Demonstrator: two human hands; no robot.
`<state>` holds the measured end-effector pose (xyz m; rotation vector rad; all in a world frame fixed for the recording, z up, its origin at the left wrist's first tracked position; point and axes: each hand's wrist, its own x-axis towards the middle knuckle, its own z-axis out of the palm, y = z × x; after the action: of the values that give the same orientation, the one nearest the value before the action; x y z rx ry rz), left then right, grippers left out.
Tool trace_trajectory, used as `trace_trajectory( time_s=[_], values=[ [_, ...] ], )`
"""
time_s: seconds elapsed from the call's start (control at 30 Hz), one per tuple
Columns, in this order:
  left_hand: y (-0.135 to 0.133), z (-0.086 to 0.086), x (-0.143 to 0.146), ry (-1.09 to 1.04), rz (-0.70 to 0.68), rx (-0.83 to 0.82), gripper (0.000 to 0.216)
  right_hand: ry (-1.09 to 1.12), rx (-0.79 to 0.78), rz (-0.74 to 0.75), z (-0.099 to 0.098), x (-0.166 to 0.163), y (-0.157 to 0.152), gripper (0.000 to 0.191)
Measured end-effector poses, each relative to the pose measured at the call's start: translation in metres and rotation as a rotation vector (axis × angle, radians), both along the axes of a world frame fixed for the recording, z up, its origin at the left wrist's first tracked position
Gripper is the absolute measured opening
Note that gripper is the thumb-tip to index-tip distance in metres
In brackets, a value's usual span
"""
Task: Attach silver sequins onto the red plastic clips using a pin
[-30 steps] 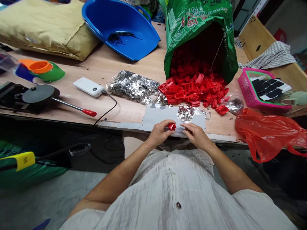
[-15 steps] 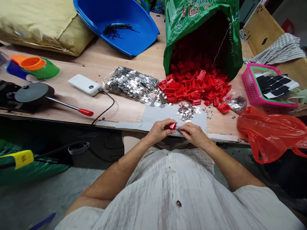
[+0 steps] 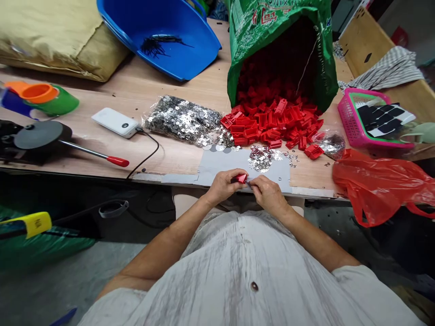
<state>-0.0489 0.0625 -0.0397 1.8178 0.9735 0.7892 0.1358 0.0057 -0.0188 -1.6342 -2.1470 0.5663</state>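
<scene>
My left hand [image 3: 223, 187] is closed around a small red plastic housing [image 3: 241, 178], held just above the front edge of the bench. My right hand [image 3: 269, 194] pinches a thin dark tool [image 3: 249, 183] whose tip meets the housing's right end; its exact kind is too small to make out. Just beyond both hands, a pile of small shiny metal pieces [image 3: 261, 158] lies on a grey sheet [image 3: 217, 165]. One loose metal piece [image 3: 279, 179] rests on the sheet near my right hand.
Many red housings [image 3: 272, 120] spill from a green sack [image 3: 234, 63]. Left of them lie a clear bag of metal pieces [image 3: 183, 118], a white power bank [image 3: 114, 122] and a red-tipped lever [image 3: 117, 160]. A pink basket [image 3: 350, 115] and red plastic bag [image 3: 384, 181] are at right.
The view has shifted slightly. My right hand has turned a little at the housing, and a loose metal piece now shows on the sheet beside it. My left hand keeps its hold.
</scene>
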Motion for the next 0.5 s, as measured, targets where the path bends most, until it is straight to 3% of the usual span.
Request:
trace_trajectory(
  time_s=[0.5],
  values=[
    [-0.001, 0.005, 0.001, 0.019, -0.007, 0.007, 0.027, 0.082, 0.03, 0.043, -0.01, 0.011, 0.004, 0.018]
  ],
)
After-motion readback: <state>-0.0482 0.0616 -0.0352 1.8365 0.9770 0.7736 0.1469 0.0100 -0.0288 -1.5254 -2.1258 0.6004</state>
